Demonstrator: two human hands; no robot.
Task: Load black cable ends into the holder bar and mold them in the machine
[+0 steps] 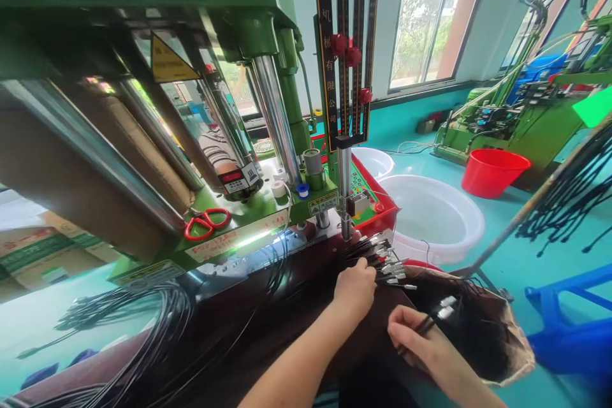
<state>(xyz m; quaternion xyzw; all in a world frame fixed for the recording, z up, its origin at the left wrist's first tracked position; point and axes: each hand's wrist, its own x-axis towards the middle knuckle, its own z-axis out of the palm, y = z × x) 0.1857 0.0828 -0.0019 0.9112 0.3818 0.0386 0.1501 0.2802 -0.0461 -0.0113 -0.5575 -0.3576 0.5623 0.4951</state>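
My left hand (354, 290) reaches over the dark tabletop to a pile of black cables (366, 252) with silvery-white plug ends. Its fingers are curled and pinched together at the near side of the pile, and the cable between them is mostly hidden. Closer to the table's right edge, my right hand (423, 347) is closed around a few black cables. Their white and metal plugs (445, 307) stick out past the fingers to the upper right.
A green press (258, 204) with red scissors (206, 224) on its base stands behind the table. More black cables (162, 319) hang at the left. To the right are a paper-lined container (519, 350), a white tub (430, 204), a red bucket (495, 172) and a blue stool (574, 319).
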